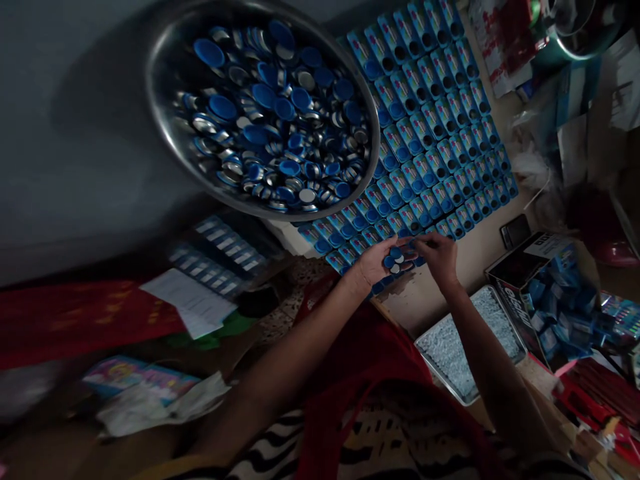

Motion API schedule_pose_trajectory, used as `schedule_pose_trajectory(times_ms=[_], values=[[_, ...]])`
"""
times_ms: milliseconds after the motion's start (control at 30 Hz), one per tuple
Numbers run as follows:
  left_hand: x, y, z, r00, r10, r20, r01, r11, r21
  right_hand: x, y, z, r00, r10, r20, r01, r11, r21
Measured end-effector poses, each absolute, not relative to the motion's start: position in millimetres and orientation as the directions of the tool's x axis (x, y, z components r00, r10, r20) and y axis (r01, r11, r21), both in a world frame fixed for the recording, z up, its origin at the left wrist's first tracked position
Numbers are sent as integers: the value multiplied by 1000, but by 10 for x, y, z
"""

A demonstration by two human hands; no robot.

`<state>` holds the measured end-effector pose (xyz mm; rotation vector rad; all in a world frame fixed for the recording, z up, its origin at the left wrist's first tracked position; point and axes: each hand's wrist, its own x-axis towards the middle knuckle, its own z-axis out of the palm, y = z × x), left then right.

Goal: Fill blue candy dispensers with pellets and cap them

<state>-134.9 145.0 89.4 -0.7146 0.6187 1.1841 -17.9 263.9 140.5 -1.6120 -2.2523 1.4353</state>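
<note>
Dim wall on the left of my feed, then a metal bowl loaded with blue-and-silver discs. Left hand is palm up, loosely cupped under a few loose discs, over rows of blue packs. They look light, stiff, maybe slippery; I'd pinch the rims. Round, so no long axis, flat faces mostly up. Right hand curls just beside; can't tell if it's gripping one.

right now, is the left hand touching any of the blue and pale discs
Touching: the head view shows several discs lying in the upturned palm of the left hand.
</note>
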Motion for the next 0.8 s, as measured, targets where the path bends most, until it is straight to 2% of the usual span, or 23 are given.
schedule_pose_trajectory(times_ms=[100,300,367,467,567,633,700,800], values=[[-1454,1369,918,249,655,-714,-967,210,-145,-230,2812,1342,-401,823,-401,825,135,-549],[-1628,1419,943,232,662,-713,-968,228,-104,-505,2951,1234,-542,715,-441,836,508,-205],[-1658,1461,932,253,669,-699,-963,241,-118,-607,2982,1205,-518,709,-479,838,533,-116],[-1672,1496,908,287,679,-676,-956,251,-153,-738,3066,1160,-453,713,-535,859,509,-50],[-1639,1488,901,305,660,-686,-949,270,-163,-769,3108,1181,-443,704,-555,859,510,-39],[-1588,1466,904,309,642,-701,-945,290,-151,-690,3057,1268,-473,704,-530,853,517,-74],[-1511,1448,901,315,630,-710,-941,304,-147,-530,2930,1396,-503,715,-485,855,495,-157],[-1343,1469,880,351,610,-710,-929,319,-186,-219,2659,1574,-563,683,-466,825,429,-369]])
